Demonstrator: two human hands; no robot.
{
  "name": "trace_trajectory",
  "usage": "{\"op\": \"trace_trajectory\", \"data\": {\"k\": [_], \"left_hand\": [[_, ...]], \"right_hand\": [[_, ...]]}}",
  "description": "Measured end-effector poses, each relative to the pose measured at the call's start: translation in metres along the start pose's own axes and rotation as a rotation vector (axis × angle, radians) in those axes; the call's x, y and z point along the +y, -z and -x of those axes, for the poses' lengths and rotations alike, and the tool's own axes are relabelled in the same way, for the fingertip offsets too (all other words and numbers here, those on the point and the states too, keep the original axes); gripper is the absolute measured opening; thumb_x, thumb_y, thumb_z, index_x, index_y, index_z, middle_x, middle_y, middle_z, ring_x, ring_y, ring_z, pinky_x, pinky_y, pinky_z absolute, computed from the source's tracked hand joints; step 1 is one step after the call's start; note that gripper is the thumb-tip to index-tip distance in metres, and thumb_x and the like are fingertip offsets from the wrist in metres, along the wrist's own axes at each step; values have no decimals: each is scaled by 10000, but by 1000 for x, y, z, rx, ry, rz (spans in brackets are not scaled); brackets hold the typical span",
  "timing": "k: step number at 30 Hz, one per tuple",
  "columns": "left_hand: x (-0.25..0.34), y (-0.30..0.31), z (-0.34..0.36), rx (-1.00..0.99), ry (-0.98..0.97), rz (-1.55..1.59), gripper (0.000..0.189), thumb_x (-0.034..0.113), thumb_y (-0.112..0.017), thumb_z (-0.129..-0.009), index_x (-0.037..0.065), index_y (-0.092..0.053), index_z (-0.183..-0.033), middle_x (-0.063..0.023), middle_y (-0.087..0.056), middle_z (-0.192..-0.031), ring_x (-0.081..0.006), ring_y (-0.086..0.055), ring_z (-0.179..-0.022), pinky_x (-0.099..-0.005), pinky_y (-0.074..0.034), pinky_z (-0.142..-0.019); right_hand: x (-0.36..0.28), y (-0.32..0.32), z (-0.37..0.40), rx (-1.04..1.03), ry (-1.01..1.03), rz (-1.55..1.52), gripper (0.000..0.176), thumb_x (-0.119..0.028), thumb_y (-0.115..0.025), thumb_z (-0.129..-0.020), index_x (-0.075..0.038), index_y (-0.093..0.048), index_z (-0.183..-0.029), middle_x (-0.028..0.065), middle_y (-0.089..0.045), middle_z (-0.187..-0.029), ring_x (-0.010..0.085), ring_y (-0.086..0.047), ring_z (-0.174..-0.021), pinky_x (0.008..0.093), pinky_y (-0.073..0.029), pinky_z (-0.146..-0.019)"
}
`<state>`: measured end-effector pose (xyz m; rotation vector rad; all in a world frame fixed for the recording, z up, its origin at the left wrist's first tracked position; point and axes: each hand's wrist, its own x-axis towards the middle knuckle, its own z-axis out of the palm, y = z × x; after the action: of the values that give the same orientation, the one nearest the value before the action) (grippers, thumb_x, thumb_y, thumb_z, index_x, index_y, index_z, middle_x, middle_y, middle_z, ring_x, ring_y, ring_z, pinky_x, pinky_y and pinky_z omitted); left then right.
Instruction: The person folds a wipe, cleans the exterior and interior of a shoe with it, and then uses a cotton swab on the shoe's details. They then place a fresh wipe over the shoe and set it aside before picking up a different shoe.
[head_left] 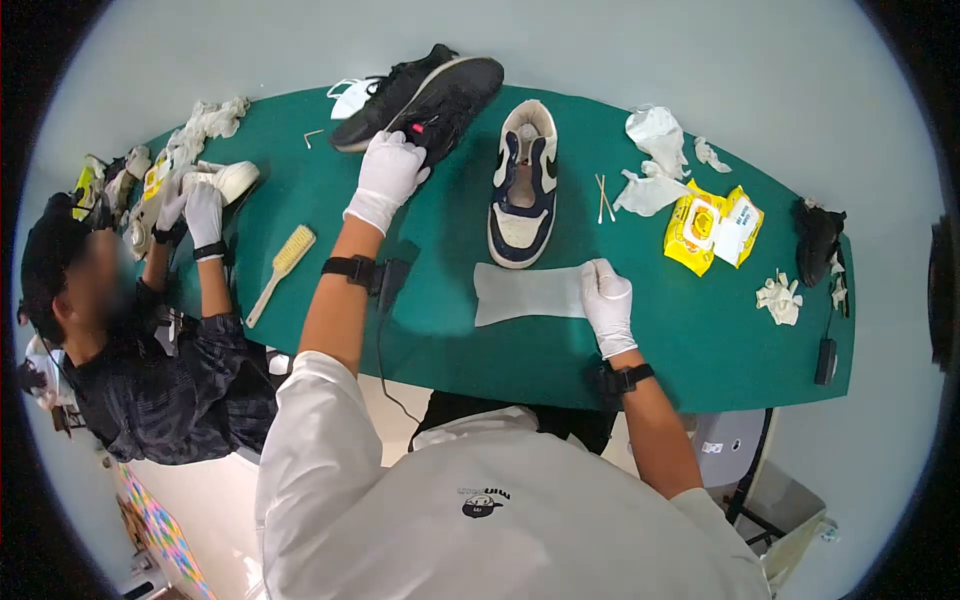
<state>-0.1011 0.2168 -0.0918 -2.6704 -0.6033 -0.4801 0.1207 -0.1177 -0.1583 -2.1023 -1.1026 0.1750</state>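
My left hand (pixel 393 178), in a white glove, reaches to the back of the table. Its fingers are closed on the near edge of a black sneaker (pixel 455 100), which lies against a second black sneaker (pixel 405 88). My right hand (pixel 607 300), also gloved in white, is closed on the right end of a thin pale grey sheet (pixel 528 294). That sheet lies flat on the green table, narrower in the middle. Just beyond it a navy and white sneaker (pixel 522 185) stands with its toe toward me, its opening wide and no laces visible.
On the right are cotton swabs (pixel 605 199), a yellow wipes pack (pixel 697 228), crumpled white wipes (pixel 658 145), a used glove (pixel 779 298) and a black item (pixel 819 240). A brush (pixel 281 275) lies left. A co-worker (pixel 150 330) there handles a white shoe (pixel 232 180).
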Motion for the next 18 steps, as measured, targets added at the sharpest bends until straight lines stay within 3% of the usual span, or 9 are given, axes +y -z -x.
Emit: {"op": "trace_trajectory", "data": {"k": [1, 4, 9, 13, 18], "left_hand": [[2, -6, 2, -54, 32, 8, 263, 355, -756, -765, 108, -668, -786, -73, -656, -784, -271, -595, -930, -422, -448, -854], [5, 1, 13, -54, -6, 8, 261, 354, -757, -769, 109, -677, -811, -67, -665, -808, -266, -591, -914, -427, -452, -856], [12, 31, 29, -15, 77, 57, 334, 383, -759, -781, 106, -775, -967, -59, -722, -942, -251, -618, -1067, -388, -460, -974], [-2, 17, 27, 3, 317, 186, 326, 401, -734, -801, 112, -777, -946, -58, -714, -866, -229, -655, -964, -392, -533, -824], [-8, 10, 8, -110, 294, 158, 358, 434, -723, -812, 117, -786, -966, -64, -730, -899, -229, -669, -968, -372, -547, -802]], "right_hand": [[2, -1, 0, 14, 15, 5, 177, -205, -591, -979, -56, -613, -885, 225, -624, -704, 418, -651, -668, 459, -498, -569], [2, -2, 1, 29, 28, -22, 157, -191, -600, -970, -62, -611, -880, 224, -630, -705, 417, -656, -672, 466, -506, -563], [4, -2, -1, -2, -5, -38, 165, -210, -601, -970, -67, -613, -888, 226, -635, -713, 425, -656, -683, 474, -508, -570], [9, -5, 0, 8, 20, 8, 175, -227, -587, -976, -74, -624, -901, 228, -639, -718, 432, -656, -693, 489, -507, -575], [9, -5, 0, 8, 18, 2, 178, -232, -587, -977, -74, -628, -907, 226, -637, -712, 425, -658, -684, 482, -509, -572]]}}
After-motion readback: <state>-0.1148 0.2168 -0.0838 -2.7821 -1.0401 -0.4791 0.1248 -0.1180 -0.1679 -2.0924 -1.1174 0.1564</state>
